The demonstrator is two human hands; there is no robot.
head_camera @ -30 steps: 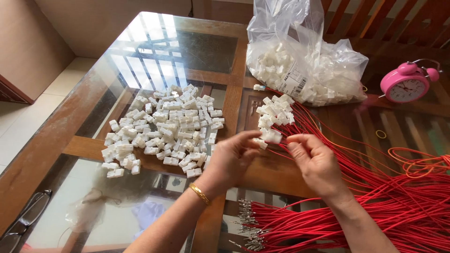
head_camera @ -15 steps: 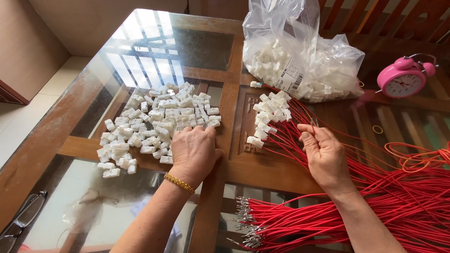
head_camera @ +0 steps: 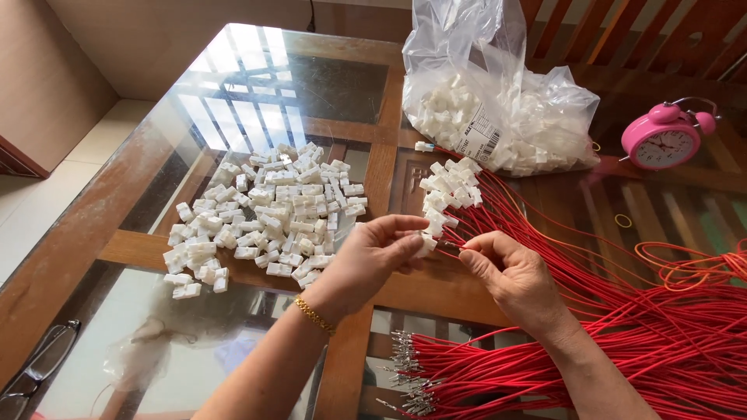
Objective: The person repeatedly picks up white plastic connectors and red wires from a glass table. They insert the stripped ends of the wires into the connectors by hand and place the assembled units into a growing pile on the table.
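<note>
At the centre of the frame the left hand pinches a small white plastic connector housing between thumb and fingertips, fingers closed narrowly on it. The right hand, just to its right, grips the tip of a red wire between thumb and forefinger, the tip meeting the housing. The step in hand appears to be insertion of the wire terminal into the housing. The next move calls for aligning the terminal squarely with the housing cavity and pressing it straight in until seated; whether it is already partly seated cannot be told. Loose housings lie in a pile at centre left on the glass-topped table. Wires already fitted fan out above the hands; unfitted wire ends lie at lower centre. A clear bag of housings sits at upper centre, a pink alarm clock at upper right.
</note>
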